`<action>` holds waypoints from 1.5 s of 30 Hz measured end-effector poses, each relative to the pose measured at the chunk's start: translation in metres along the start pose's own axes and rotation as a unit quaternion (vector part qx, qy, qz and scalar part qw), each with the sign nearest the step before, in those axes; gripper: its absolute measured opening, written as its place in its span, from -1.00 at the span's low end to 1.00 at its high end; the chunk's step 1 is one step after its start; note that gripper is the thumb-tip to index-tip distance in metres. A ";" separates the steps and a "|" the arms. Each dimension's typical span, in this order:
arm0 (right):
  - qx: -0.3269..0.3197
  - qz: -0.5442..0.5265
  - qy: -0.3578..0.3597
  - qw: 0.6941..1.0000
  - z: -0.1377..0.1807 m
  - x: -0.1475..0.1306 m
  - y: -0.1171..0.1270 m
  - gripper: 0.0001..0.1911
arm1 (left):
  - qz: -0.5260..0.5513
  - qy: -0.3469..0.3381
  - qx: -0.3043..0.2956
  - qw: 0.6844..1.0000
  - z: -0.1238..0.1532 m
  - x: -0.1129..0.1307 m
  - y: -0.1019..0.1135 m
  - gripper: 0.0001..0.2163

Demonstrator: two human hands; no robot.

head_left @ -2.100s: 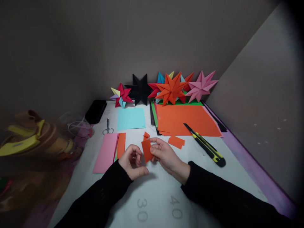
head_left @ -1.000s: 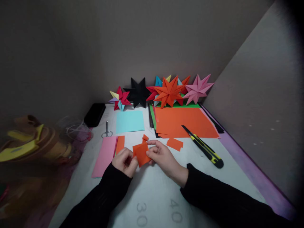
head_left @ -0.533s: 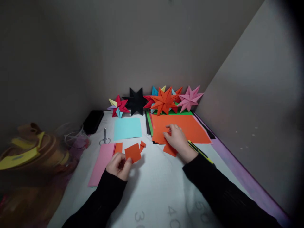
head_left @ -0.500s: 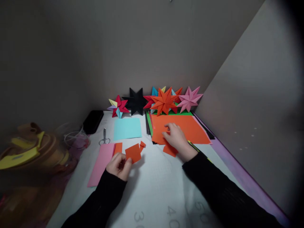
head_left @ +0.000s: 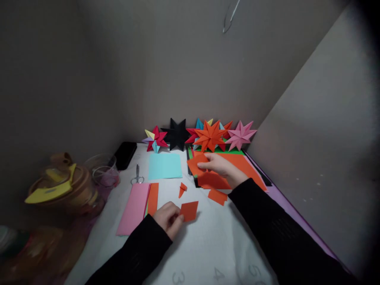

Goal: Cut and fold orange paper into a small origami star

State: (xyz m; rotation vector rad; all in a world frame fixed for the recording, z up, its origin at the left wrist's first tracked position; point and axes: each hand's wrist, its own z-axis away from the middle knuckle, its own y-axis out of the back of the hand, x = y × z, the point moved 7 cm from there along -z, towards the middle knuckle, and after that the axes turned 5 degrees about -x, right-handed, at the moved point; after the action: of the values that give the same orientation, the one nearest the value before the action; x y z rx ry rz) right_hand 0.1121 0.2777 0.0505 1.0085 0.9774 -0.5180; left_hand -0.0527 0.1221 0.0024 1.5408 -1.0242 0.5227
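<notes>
My left hand (head_left: 168,218) is closed, pinching a small orange paper square (head_left: 190,211) by its left edge above the white tabletop. Between the thumb and fingers of my right hand (head_left: 222,165) is an orange paper piece (head_left: 194,164), raised over the stack of large orange sheets (head_left: 247,172). A small folded orange piece (head_left: 182,189) lies on the table between the hands. Below my right hand rests a flat orange paper scrap (head_left: 217,196). Pink folded paper (head_left: 134,209) and an orange strip (head_left: 153,198) lie left of my left hand.
Folded paper stars, such as an orange one (head_left: 210,135) and a black one (head_left: 177,134), lean against the back wall. Light-blue paper (head_left: 165,166), scissors (head_left: 137,176), a black phone-like object (head_left: 125,155), a clear cup (head_left: 103,170) and a brown pot (head_left: 67,190) stand or lie leftward.
My right hand has closed on an orange paper piece and holds it up. My left hand has moved right with its square, away from the folded piece. The view has shifted slightly.
</notes>
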 end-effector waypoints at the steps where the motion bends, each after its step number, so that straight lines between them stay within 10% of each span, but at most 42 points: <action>1: 0.010 -0.037 0.019 0.999 -0.007 -0.011 -0.005 -0.82 | 0.001 0.021 -0.005 1.000 0.000 -0.004 -0.002 -0.81; 8: 0.118 -0.037 0.000 0.992 -0.027 -0.020 -0.045 -0.71 | 0.145 0.173 0.052 0.973 0.000 -0.046 -0.001 -0.82; 12: -0.063 -0.141 0.064 0.986 0.026 -0.006 -0.093 -0.59 | 0.232 0.161 0.057 0.958 -0.004 -0.045 -0.002 -0.76; 16: -0.030 -0.151 0.042 0.987 0.073 0.014 -0.112 -0.76 | 0.235 0.168 0.028 0.957 -0.002 -0.033 -0.008 -0.75; 26: 0.037 -0.143 0.047 0.988 0.092 0.034 -0.096 -0.78 | 0.228 0.268 -0.064 0.934 0.006 -0.026 -0.018 -0.73; 36: -0.017 -0.030 0.268 0.963 0.107 0.008 -0.098 -0.68 | 0.268 0.315 -0.070 0.908 0.006 -0.028 -0.010 -0.67; 45: 0.027 -0.164 0.186 0.968 0.102 0.019 -0.094 -0.94 | 0.243 0.272 -0.084 0.927 0.007 -0.013 -0.013 -0.74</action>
State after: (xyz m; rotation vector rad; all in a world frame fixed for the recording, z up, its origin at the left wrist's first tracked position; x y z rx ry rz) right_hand 0.0951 0.1449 0.0093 1.0167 1.4872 -0.6438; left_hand -0.0501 0.1193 -0.0166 0.8958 -0.9715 1.1087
